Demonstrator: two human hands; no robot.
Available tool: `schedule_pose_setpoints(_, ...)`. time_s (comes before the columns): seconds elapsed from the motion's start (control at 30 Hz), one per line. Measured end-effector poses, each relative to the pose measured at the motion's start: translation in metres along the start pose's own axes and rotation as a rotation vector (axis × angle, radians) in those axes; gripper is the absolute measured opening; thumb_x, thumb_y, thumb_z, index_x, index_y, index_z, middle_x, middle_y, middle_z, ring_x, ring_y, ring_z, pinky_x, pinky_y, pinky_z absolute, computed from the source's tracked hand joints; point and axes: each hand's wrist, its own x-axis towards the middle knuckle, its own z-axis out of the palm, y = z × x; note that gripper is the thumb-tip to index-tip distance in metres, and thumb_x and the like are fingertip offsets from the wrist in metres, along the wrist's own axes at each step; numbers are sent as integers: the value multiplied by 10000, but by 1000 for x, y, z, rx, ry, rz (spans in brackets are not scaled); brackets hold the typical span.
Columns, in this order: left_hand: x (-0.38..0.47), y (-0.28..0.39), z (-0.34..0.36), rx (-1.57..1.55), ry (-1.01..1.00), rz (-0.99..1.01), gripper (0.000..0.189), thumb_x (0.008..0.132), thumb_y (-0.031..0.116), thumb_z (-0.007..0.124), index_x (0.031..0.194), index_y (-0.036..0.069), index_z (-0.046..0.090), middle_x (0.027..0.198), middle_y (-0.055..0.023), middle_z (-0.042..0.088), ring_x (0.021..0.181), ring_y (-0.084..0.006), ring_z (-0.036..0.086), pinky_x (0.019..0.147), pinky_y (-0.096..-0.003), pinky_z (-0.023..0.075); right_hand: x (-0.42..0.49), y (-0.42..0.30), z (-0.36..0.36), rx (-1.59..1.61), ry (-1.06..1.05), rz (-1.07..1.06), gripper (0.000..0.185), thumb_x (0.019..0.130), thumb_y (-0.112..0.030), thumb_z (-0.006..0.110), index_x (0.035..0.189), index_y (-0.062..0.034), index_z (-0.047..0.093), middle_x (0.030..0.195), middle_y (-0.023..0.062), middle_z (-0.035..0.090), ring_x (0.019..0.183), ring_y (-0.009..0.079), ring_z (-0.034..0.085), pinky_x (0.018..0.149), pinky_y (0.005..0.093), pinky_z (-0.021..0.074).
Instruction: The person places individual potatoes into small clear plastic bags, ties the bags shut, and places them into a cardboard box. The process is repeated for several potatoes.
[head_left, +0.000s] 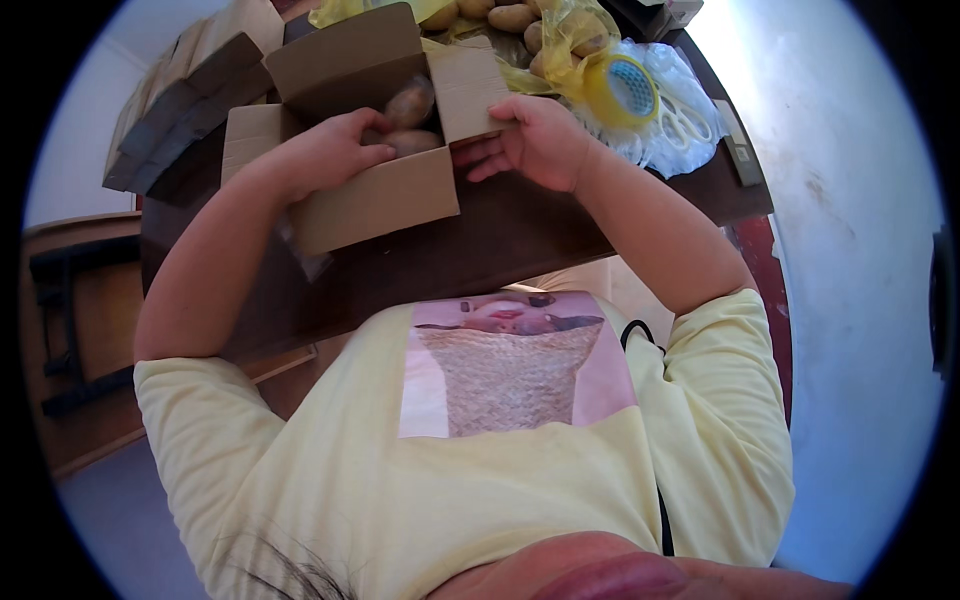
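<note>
An open cardboard box (375, 199) with its flaps spread stands on the dark table before me. Inside it lie potatoes (412, 142), and one of them (410, 103) looks wrapped in clear plastic. My left hand (337, 150) reaches over the box's left side, its fingers at the potatoes; whether it grips one is hard to tell. My right hand (525, 142) has the right flap (469, 90) between its thumb and fingers, the thumb on top and the other fingers below.
Stacked cardboard boxes (195, 90) stand at the left. Behind the open box are more potatoes (512, 18) in a yellow plastic bag (559, 45). A roll of tape (621, 90), white-handled scissors (684, 120) and clear plastic bags (690, 157) lie to the right. The dark table's edge (555, 262) is near my body.
</note>
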Motion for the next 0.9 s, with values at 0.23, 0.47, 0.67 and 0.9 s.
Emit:
schedule_pose_setpoints(0.23, 12, 11, 11, -69, 21, 9, 419, 881, 244, 576, 1231, 27, 496, 1139, -141, 590, 1057, -208, 544, 913, -314, 415, -7, -11, -15, -64, 52, -15, 436, 909, -243, 375, 1233, 37, 455, 1156, 218, 575, 996, 376, 597, 792, 458, 505)
schedule_pose_setpoints(0.47, 10, 22, 10, 142, 89, 23, 413, 884, 301, 556, 1183, 18, 526, 1113, -179, 606, 1054, -302, 572, 891, -368, 450, -20, -15, -16, -203, 144, 7, 435, 938, -298, 386, 1251, -1, 445, 1142, 194, 587, 962, 331, 614, 763, 419, 512)
schedule_pose_setpoints(0.67, -4, 13, 4, -25, 29, 148, 317, 913, 264, 513, 1107, 19, 565, 992, -130, 632, 933, -227, 588, 827, -327, 460, -34, -14, -10, -357, 492, -199, 347, 896, -237, 510, 1175, -32, 495, 1089, 163, 593, 961, 282, 590, 777, 373, 494)
schedule_pose_setpoints(0.9, -7, 11, 10, -94, -10, 239, 302, 936, 237, 477, 1116, 6, 549, 976, -113, 621, 923, -197, 573, 823, -310, 453, -38, -32, 10, -1512, 289, -1072, 164, 761, -109, 620, 915, -51, 620, 1006, 103, 602, 967, 290, 553, 853, 383, 434)
